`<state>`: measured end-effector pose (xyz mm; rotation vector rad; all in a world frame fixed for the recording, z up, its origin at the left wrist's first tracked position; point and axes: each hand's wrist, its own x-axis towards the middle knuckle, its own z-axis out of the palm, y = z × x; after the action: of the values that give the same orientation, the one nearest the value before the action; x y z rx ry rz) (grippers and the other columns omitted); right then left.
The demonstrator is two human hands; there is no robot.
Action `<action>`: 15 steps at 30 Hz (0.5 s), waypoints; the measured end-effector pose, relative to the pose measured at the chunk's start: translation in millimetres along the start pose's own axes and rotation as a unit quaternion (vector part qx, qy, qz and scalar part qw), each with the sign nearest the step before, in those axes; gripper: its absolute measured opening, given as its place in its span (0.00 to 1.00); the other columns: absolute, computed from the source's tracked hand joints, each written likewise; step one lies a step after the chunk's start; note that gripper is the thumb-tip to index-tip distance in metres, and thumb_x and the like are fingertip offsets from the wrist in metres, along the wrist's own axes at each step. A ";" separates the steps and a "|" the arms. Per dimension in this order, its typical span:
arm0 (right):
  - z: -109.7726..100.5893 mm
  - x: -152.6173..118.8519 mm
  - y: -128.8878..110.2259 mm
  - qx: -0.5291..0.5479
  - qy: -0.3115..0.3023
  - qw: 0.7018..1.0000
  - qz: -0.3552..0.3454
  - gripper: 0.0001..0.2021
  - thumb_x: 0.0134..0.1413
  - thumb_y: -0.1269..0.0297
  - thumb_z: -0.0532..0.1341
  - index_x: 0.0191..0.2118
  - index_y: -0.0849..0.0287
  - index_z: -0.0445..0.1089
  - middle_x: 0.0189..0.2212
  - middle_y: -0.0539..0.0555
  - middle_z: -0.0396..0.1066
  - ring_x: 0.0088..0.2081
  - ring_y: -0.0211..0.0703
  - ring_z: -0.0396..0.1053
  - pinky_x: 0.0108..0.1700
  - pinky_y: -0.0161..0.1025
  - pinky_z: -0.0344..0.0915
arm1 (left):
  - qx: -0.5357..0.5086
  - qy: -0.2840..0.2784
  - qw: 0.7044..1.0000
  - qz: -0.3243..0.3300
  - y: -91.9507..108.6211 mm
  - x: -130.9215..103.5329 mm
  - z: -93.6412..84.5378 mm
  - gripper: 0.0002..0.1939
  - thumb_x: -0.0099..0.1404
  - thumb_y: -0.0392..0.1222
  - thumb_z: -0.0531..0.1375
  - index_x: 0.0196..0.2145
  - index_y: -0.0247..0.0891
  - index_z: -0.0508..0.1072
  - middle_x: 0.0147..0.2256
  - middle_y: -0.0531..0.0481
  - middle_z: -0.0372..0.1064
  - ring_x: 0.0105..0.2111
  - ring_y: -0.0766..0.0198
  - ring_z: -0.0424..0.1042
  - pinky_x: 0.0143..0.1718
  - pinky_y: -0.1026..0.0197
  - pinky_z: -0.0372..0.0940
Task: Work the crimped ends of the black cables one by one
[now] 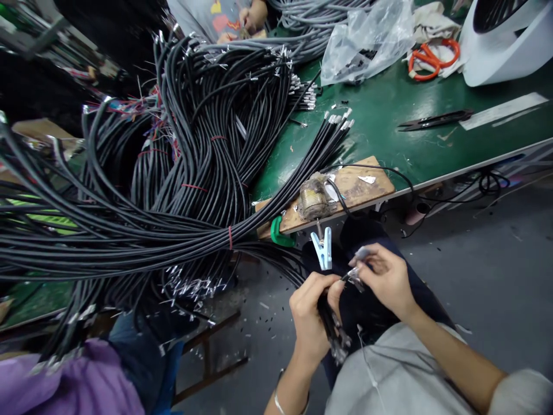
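Observation:
My left hand is closed around a bundle of black cables, whose stripped ends hang below the palm. One cable end sticks out between its thumb and forefinger toward my right hand. That hand's fingers are pinched at the silvery cable end; exactly what they grip there is too small to make out. Just above my hands, a light blue clothes peg sits on the shaft of a small motor, which is fixed on a wooden board at the table's edge.
Heaped black cables cover the left side of the green table. A green clamp grips the board. Tweezers, orange-handled scissors, a plastic bag and a white fan-like housing lie farther right. Another person's hands work at the back.

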<state>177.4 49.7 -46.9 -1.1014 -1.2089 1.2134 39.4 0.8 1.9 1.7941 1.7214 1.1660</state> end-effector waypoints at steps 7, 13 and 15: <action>-3.9 5.3 -13.5 0.011 -0.070 0.997 -0.037 0.03 0.52 0.71 0.62 0.29 0.60 0.73 0.26 0.52 0.72 0.29 0.39 0.69 0.32 0.36 0.66 | 0.002 0.018 1.000 -0.004 0.4 -2.1 1.6 0.04 0.60 0.30 0.62 0.31 0.35 0.76 0.24 0.53 0.69 0.23 0.70 0.67 0.26 0.68 0.61; -6.4 0.8 -9.6 -0.047 -0.105 0.988 -0.102 0.06 0.52 0.74 0.63 0.25 0.60 0.73 0.23 0.52 0.70 0.27 0.39 0.66 0.31 0.38 0.63 | 0.003 0.024 1.000 -0.003 1.6 -2.6 0.1 0.04 0.59 0.29 0.62 0.30 0.35 0.75 0.24 0.53 0.68 0.22 0.69 0.67 0.25 0.67 0.61; -7.6 2.4 -5.5 -0.032 -0.093 0.994 -0.053 0.06 0.55 0.70 0.61 0.29 0.60 0.75 0.27 0.53 0.72 0.30 0.41 0.68 0.33 0.37 0.64 | 0.005 0.022 1.000 -0.001 1.8 -2.4 -1.1 0.04 0.59 0.29 0.62 0.30 0.35 0.75 0.24 0.53 0.69 0.22 0.69 0.67 0.26 0.67 0.62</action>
<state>185.2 52.0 -41.7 -0.9732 -1.4402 1.2228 39.9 -2.0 3.3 1.7845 1.7565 1.2054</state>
